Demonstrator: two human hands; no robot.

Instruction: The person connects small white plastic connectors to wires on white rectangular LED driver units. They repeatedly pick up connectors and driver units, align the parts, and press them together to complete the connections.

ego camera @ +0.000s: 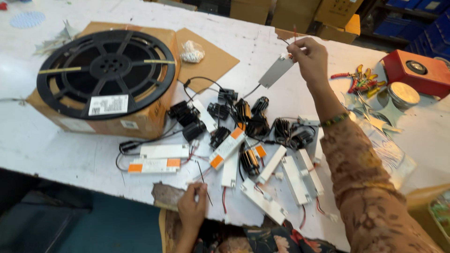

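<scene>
Lifting 1 white driver box (276, 71) off the table: right hand (309, 57) holds it up over the far side, fingers pinching its red lead at the top, black cable trailing down to the pile of drivers and black lamp housings (243, 126); left hand (193, 206) sits at the near table edge (93, 178), fingers pinched on a thin black wire (202, 178); step looks like untangling 1 unit; next move likely needs the cable drawn free of the pile without snagging.
</scene>
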